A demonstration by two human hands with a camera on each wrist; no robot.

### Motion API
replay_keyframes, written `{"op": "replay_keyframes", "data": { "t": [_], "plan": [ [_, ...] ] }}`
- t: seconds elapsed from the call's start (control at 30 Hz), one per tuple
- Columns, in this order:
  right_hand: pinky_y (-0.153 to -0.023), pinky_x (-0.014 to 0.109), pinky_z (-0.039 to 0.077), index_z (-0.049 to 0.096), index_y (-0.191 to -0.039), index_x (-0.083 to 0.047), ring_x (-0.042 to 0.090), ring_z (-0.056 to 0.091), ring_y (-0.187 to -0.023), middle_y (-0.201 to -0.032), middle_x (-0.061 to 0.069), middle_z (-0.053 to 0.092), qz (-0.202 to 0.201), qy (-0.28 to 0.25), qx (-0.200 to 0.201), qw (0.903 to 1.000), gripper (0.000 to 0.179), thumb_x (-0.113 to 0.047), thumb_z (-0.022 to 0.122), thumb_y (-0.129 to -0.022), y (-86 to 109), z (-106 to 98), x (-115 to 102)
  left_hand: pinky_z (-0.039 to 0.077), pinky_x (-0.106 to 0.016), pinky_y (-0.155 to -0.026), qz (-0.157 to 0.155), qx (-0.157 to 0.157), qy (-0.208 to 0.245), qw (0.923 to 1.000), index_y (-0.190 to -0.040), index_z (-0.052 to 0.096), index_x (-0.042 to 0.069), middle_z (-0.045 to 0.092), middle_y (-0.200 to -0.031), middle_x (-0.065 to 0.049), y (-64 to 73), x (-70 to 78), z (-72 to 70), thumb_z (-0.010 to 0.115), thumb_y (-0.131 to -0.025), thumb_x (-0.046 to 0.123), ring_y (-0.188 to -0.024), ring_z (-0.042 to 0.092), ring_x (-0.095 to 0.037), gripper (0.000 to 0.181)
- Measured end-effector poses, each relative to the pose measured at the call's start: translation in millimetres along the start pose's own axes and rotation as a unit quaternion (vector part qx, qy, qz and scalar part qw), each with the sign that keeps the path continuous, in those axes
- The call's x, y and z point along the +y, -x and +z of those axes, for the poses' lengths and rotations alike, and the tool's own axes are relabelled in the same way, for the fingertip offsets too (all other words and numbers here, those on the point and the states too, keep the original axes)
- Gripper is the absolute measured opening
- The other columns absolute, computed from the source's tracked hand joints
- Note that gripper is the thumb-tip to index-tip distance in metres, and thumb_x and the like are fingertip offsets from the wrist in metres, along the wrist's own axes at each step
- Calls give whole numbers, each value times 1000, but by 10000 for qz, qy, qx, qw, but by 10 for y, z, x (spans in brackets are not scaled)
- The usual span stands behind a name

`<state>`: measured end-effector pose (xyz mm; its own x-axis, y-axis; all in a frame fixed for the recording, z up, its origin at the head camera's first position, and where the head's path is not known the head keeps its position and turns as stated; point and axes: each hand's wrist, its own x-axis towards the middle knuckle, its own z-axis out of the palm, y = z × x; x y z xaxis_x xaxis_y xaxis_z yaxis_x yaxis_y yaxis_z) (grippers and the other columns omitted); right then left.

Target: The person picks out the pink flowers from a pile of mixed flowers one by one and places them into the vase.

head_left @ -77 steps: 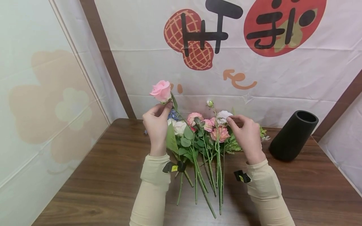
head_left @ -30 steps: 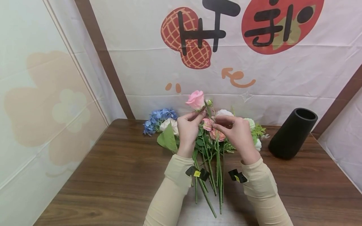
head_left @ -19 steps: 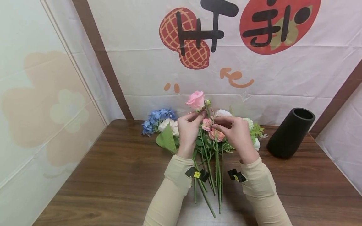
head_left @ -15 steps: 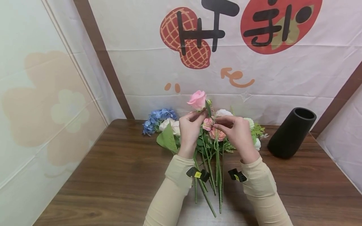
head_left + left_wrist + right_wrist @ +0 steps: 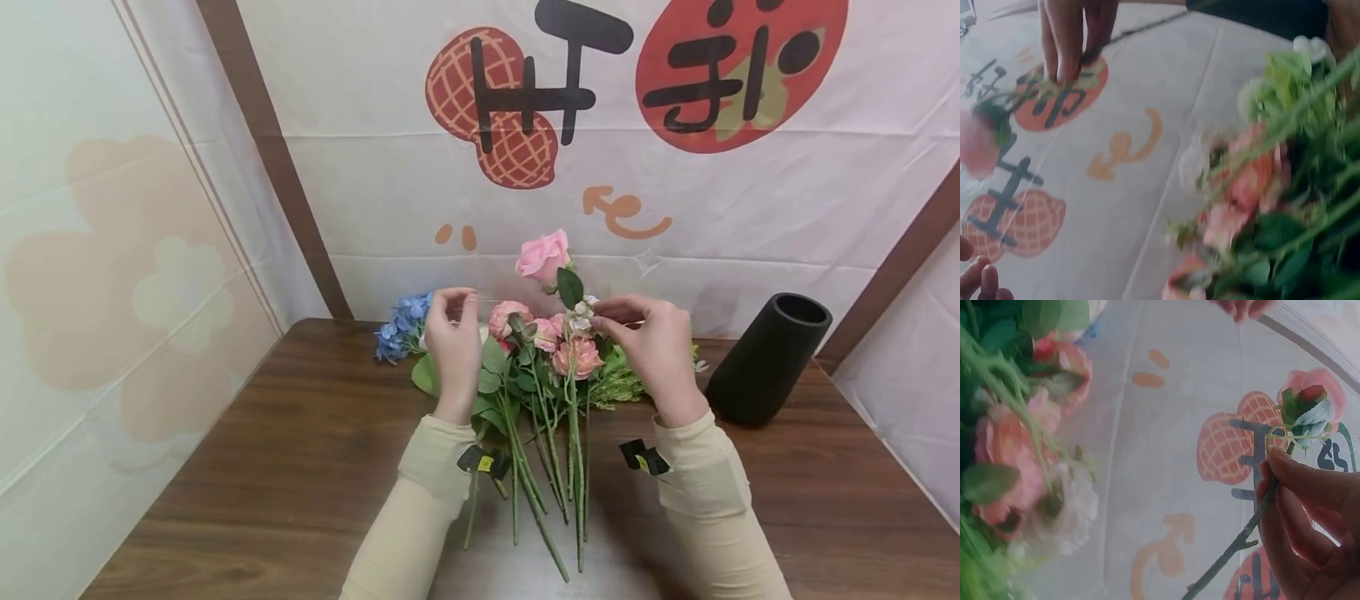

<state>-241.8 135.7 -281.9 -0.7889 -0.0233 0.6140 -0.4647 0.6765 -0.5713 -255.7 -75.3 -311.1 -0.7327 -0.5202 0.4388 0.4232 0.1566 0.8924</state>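
Note:
My right hand [image 5: 651, 350] pinches the stem of a pink rose [image 5: 543, 257] between thumb and fingertips, just below the bloom. In the right wrist view the rose's stem [image 5: 1229, 559] slants down past the fingers, with a small side spur and green leaves under the petals. The bloom stands above the other flowers, against the backdrop. To its left, my left hand [image 5: 455, 350] is raised with nothing in it, thumb and forefinger close together. Its fingers [image 5: 988, 281] show loosely bent at the left wrist view's lower corner, apart from the rose.
Several flowers lie on the wooden table [image 5: 285, 467], stems toward me: coral-pink blooms [image 5: 577, 358], a blue hydrangea [image 5: 403, 329] and green foliage [image 5: 618, 375]. A black vase [image 5: 768, 362] stands at the right. A printed cloth backdrop [image 5: 375, 183] hangs behind.
The left hand, which held the rose, has let go and moved left. The right hand now holds the rose and has moved slightly right; the bloom has shifted right and up a little.

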Motion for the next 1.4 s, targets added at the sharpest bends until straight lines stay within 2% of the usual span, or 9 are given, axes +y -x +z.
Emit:
{"op": "replay_keyframes", "data": {
  "t": [0.23, 0.33, 0.53, 0.6, 0.83, 1.0, 1.07, 1.27, 1.4],
  "plan": [
    [-72, 36, 56, 75, -95, -9, 21, 70, -74, -85, 9, 74, -52, 111, 165, 9998, 17, -18, 75, -81, -122, -147, 18, 40, -28, -78, 91, 218, -301, 9993, -98, 63, 3, 60, -93, -7, -146, -103, -234, 58, -91, 15, -84, 52, -15, 15],
    [-71, 25, 55, 75, -96, -11, 20, 70, -74, -85, 9, 74, -1, 210, 292, 9994, 17, -19, 75, -81, -167, -214, 36, 41, -29, -79, 121, 212, -432, 9988, -100, 64, 2, 61, -96, -8, -192, -152, -319, 57, -91, 15, -87, 53, -17, 17],
    [-65, 3, 42, 75, -97, -10, -11, 59, -67, -87, 10, 74, 85, 254, 565, 9980, 21, -22, 76, -80, -236, -387, 68, 39, -33, -83, 179, 298, -836, 9959, -102, 66, 5, 62, -101, -9, -249, -232, -469, 57, -92, 16, -92, 53, -22, 18],
    [-66, 2, 41, 75, -97, -9, -19, 52, -65, -88, 10, 74, 100, 236, 644, 9976, 21, -22, 76, -81, -257, -451, 80, 38, -33, -83, 199, 294, -981, 9945, -103, 67, 8, 62, -102, -9, -264, -250, -515, 57, -92, 18, -92, 53, -22, 18],
    [-64, 3, 39, 75, -95, -7, -21, 50, -64, -89, 15, 73, 62, 347, 920, 9951, 20, -21, 75, -81, -342, -669, 137, 41, -33, -81, 364, 168, -1291, 9908, -106, 68, 7, 63, -102, -11, -343, -336, -674, 57, -92, 15, -93, 55, -22, 20],
    [-64, 7, 36, 75, -95, -8, -23, 48, -66, -91, 16, 73, 143, 511, 1190, 9915, 20, -19, 76, -79, -401, -825, 180, 42, -37, -89, 429, 11, -1514, 9875, -109, 68, 6, 63, -107, -11, -369, -380, -783, 57, -92, 16, -101, 56, -24, 23],
    [-64, 7, 36, 75, -97, -9, -23, 48, -67, -89, 10, 73, 184, 560, 1261, 9903, 21, -21, 76, -79, -427, -887, 196, 42, -40, -91, 432, -36, -1594, 9863, -110, 68, 6, 63, -109, -11, -372, -400, -826, 56, -92, 17, -103, 56, -26, 24],
    [-65, 6, 37, 75, -101, -10, -22, 50, -68, -78, -29, 60, 327, 493, 1431, 9879, 27, -26, 76, -79, -478, -1073, 255, 40, -40, -89, 478, -149, -1879, 9809, -113, 67, 6, 63, -112, -12, -398, -478, -941, 56, -93, 18, -104, 55, -29, 26],
    [-64, 7, 36, 74, -104, -11, -24, 49, -70, -80, -30, 63, 477, 557, 1610, 9842, 31, -29, 75, -79, -491, -1167, 297, 39, -42, -87, 504, -211, -2025, 9778, -114, 66, 5, 63, -112, -14, -410, -511, -1015, 56, -93, 18, -103, 53, -30, 27]
  ]
}}
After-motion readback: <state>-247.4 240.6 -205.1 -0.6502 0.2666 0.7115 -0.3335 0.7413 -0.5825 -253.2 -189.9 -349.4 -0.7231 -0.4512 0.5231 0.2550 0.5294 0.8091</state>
